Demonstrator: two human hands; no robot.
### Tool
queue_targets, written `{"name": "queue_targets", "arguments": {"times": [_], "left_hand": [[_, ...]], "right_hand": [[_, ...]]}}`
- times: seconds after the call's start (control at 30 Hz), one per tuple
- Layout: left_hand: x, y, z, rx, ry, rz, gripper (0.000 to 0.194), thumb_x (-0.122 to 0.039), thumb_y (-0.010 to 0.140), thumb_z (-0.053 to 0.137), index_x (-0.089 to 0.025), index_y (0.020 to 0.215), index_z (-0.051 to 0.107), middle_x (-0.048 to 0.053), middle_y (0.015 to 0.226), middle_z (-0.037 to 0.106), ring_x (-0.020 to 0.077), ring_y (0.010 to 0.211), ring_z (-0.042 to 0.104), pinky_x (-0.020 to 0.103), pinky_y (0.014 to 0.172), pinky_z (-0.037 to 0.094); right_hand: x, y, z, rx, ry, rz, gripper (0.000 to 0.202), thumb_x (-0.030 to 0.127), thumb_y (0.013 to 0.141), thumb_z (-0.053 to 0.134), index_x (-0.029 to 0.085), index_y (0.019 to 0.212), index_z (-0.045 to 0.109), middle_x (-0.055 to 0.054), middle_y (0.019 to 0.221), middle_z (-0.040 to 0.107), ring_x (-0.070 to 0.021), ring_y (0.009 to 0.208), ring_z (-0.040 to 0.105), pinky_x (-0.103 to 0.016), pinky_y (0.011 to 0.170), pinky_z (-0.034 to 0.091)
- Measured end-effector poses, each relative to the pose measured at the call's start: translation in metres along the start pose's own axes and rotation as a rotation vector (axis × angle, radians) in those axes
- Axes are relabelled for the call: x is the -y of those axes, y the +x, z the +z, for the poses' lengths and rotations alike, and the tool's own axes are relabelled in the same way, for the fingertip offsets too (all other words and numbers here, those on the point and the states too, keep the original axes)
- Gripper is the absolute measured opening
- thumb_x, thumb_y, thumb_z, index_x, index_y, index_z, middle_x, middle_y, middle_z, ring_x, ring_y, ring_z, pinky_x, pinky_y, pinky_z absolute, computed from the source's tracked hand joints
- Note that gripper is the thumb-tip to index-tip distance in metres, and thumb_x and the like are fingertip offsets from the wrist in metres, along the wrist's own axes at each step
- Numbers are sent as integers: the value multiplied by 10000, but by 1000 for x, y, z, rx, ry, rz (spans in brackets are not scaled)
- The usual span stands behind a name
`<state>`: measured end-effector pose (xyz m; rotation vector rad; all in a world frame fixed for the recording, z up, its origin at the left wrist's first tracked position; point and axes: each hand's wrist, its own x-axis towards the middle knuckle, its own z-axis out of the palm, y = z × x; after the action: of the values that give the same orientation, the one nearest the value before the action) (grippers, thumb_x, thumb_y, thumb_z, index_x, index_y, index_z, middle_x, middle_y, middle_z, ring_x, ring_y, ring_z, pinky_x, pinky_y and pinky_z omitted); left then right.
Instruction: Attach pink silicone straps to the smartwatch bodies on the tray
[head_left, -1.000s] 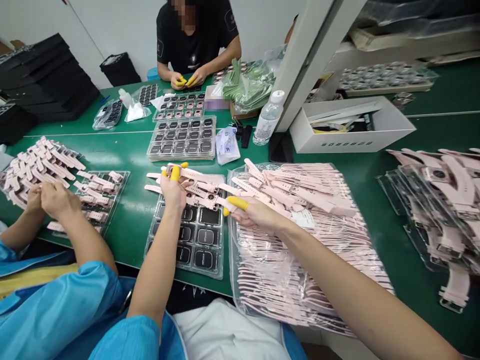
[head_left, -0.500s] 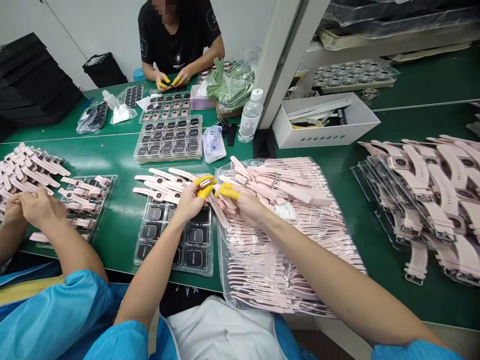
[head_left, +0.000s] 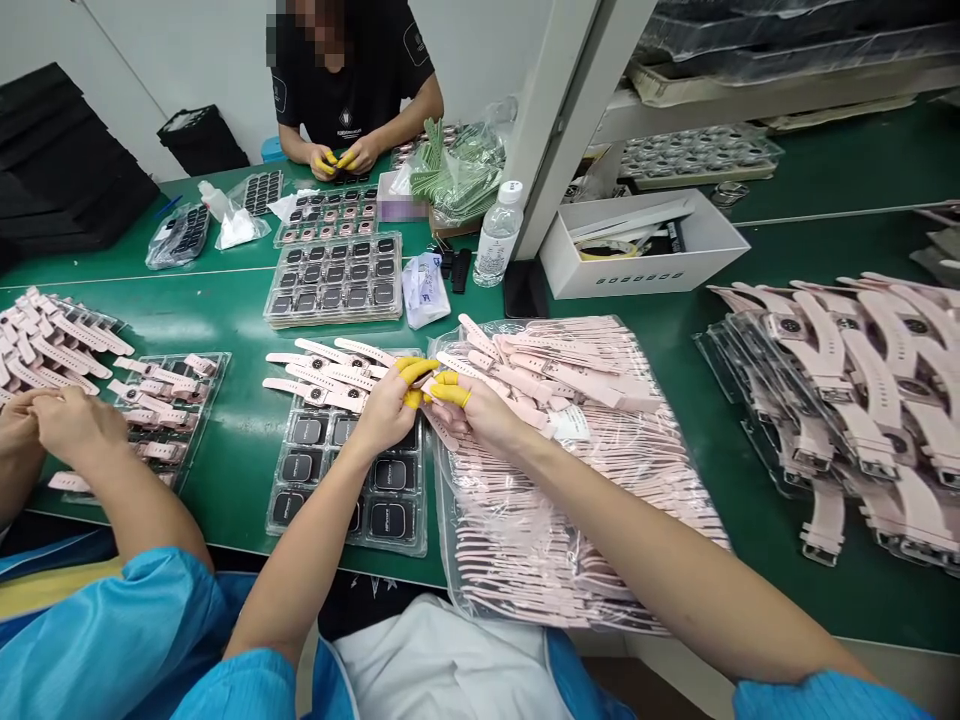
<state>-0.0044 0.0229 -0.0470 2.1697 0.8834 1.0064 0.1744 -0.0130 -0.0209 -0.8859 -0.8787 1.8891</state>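
My left hand (head_left: pixel 388 402), with yellow finger covers, is closed round a small watch, whose case is mostly hidden by the fingers. My right hand (head_left: pixel 484 408), also in yellow finger covers, meets it and pinches a pale pink watch strap (head_left: pixel 444 430) at the case. Under my left forearm lies a clear tray (head_left: pixel 421 540) with square dark watch faces in its pockets. Several watches with pink straps (head_left: pixel 319 372) rest across its far end. Below my right hand is a large clear bag (head_left: pixel 525 560) full of pink straps, with loose straps (head_left: pixel 577 375) on top.
Strapped watches (head_left: pixel 862 370) are heaped on trays at right. A white box (head_left: pixel 637 270) and a water bottle (head_left: pixel 498 235) stand behind the bag, near a post. Stacked trays (head_left: pixel 334 280) lie ahead. A co-worker's hands (head_left: pixel 79 425) work at left; another person (head_left: pixel 349 100) sits opposite.
My left fingers have rolled over the watch, so its case, seen before, is now mostly covered. Both hands have come closer together. The view has shifted slightly.
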Motion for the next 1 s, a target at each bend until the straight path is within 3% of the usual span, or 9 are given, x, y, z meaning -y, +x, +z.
{"name": "queue_targets", "arguments": {"times": [0.37,0.63,0.87,1.0], "left_hand": [[-2,-1,1,24,18,-18,485,-127,985,430,-238,1424,604,133,1340,620,266,1275,588,462,1119,487],[-7,-1,-9,104,-55,-4,435,-325,1053,426,-241,1448,586,116,1275,568,258,1217,579,436,1122,479],[-7,0,-6,171,119,2,392,-251,1007,489,-220,1371,631,127,1192,597,261,1129,600,420,1033,525],[-7,0,-11,159,-13,-38,374,-275,1037,453,-222,1357,640,123,1225,619,255,1159,610,427,1066,505]], "right_hand": [[-4,-1,-1,-38,64,1,312,420,784,778,209,785,548,54,562,506,-71,444,319,-218,418,210],[-2,0,-3,-56,89,37,287,395,761,760,209,743,542,62,531,465,-61,422,272,-217,414,187],[-8,2,-8,-63,44,119,264,338,751,731,217,773,497,93,534,425,-46,406,241,-194,401,142],[-5,0,-7,-34,38,93,250,351,778,729,209,819,528,95,538,437,-44,405,245,-191,402,160]]}}
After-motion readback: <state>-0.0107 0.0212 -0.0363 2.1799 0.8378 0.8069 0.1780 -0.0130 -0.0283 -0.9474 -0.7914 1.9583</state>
